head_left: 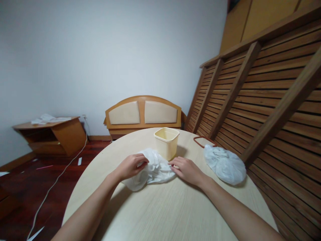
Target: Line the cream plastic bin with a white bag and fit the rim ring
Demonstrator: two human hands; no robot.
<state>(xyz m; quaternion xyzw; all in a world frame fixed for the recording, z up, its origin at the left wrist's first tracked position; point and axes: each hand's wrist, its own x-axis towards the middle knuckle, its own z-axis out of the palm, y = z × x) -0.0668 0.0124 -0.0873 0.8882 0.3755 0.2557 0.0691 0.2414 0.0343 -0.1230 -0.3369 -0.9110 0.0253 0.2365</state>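
Note:
A thin white plastic bag (160, 170) lies crumpled on the round table, between my two hands. My left hand (132, 166) has its fingers curled in a pinch on the bag's left part. At the bag's right edge, my right hand (187, 170) is closed with thumb and fingertips on the plastic. Right behind the bag stands an upright pale yellow square tub (167, 145), its top uncovered. Neither hand touches the tub. What lies under the bag's folds is hidden.
On the table's right side sits a bundled whitish plastic bag (225, 165) with unclear contents. A brown rectangular ring (198, 142) lies behind it, partly covered. Wooden slatted panels (250, 110) lean close along the right. A white cable (59, 174) crosses the floor at left.

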